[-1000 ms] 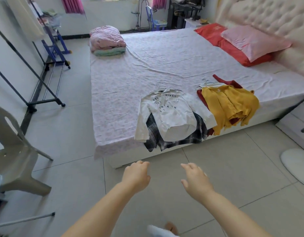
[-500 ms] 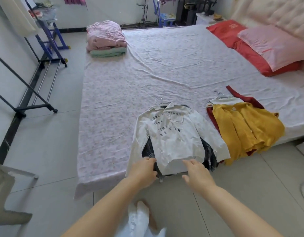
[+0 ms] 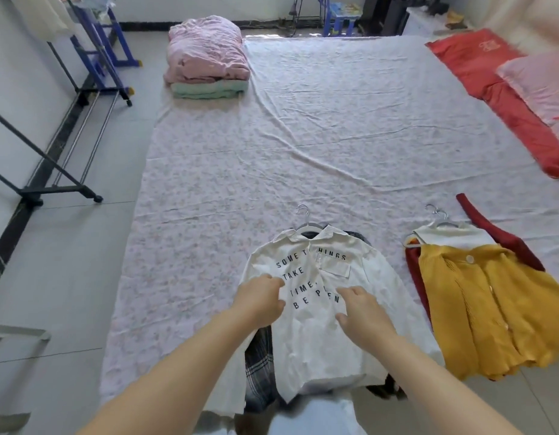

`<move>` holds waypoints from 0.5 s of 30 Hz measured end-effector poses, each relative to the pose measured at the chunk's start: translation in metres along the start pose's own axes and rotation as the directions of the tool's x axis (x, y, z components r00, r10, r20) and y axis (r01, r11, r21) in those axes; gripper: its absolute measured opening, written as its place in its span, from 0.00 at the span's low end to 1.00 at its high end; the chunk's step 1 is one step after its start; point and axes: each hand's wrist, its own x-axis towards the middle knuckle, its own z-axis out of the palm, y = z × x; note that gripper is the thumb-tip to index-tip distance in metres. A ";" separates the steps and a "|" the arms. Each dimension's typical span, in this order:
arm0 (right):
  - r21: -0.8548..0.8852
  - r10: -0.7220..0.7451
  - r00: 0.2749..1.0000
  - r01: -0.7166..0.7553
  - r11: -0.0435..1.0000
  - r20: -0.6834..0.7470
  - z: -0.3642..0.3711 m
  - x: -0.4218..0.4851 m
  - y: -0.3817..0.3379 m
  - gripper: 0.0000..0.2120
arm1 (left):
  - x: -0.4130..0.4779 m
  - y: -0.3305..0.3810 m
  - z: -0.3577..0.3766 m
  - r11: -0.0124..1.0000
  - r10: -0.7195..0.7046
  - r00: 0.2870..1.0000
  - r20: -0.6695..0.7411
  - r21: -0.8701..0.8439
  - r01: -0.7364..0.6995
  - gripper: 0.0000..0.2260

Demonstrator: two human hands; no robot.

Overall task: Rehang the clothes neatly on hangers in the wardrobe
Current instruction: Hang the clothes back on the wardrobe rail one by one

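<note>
One head-worn wide view looks forward and steeply down, close over the bed's (image 3: 303,136) near edge.

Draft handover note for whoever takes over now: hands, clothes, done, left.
Left hand: fingers curled over the white lettered shirt, grip unclear.
Right hand: open, over the same shirt.
Shirt lies on a plaid garment at the bed edge; yellow cardigan to its right; hanger hooks show at both collars.
Done: nothing hung. Left: hang both stacks; wardrobe not in view.
</note>
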 end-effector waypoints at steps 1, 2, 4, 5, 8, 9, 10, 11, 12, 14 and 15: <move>-0.005 -0.016 1.000 0.016 1.000 0.015 -0.006 0.020 0.005 0.23 | 0.015 0.001 -0.003 1.000 -0.026 1.000 0.000 -0.016 0.026 0.20; -0.016 -0.032 0.999 0.033 0.999 0.035 -0.011 0.041 0.010 0.22 | 0.030 0.003 -0.006 0.997 -0.058 0.998 0.002 -0.041 0.058 0.20; -0.037 -0.068 0.994 0.071 0.997 0.081 -0.021 0.086 0.022 0.21 | 0.060 0.006 -0.011 0.988 -0.122 0.993 0.005 -0.094 0.122 0.20; -0.041 -0.081 0.991 0.086 0.995 0.104 -0.025 0.109 0.028 0.21 | 0.074 0.008 -0.013 0.983 -0.146 0.989 0.004 -0.116 0.146 0.19; -0.052 -0.115 0.982 0.124 0.991 0.147 -0.030 0.182 0.047 0.19 | 0.119 0.013 -0.017 0.965 -0.192 0.979 -0.062 -0.192 0.177 0.17; -0.062 -0.126 0.979 0.137 0.989 0.159 -0.030 0.208 0.052 0.18 | 0.134 0.013 -0.017 0.960 -0.205 0.974 -0.099 -0.216 0.180 0.16; -0.074 -0.130 0.978 0.143 0.987 0.166 -0.029 0.234 0.057 0.17 | 0.148 0.014 -0.016 0.955 -0.218 0.968 -0.126 -0.233 0.184 0.16; -0.088 -0.127 0.977 0.143 0.986 0.169 -0.027 0.258 0.061 0.16 | 0.161 0.014 -0.015 0.951 -0.228 0.964 -0.139 -0.246 0.190 0.16; -0.103 -0.128 0.977 0.147 0.984 0.171 -0.024 0.281 0.064 0.15 | 0.174 0.013 -0.013 0.946 -0.238 0.961 -0.139 -0.255 0.198 0.16; -0.139 -0.142 0.973 0.169 0.976 0.184 -0.013 0.324 0.069 0.15 | 0.198 0.008 -0.007 0.941 -0.254 0.959 -0.125 -0.260 0.215 0.16; -0.162 -0.151 0.970 0.183 0.970 0.193 -0.006 0.343 0.071 0.15 | 0.209 0.005 -0.005 0.939 -0.261 0.958 -0.118 -0.263 0.224 0.16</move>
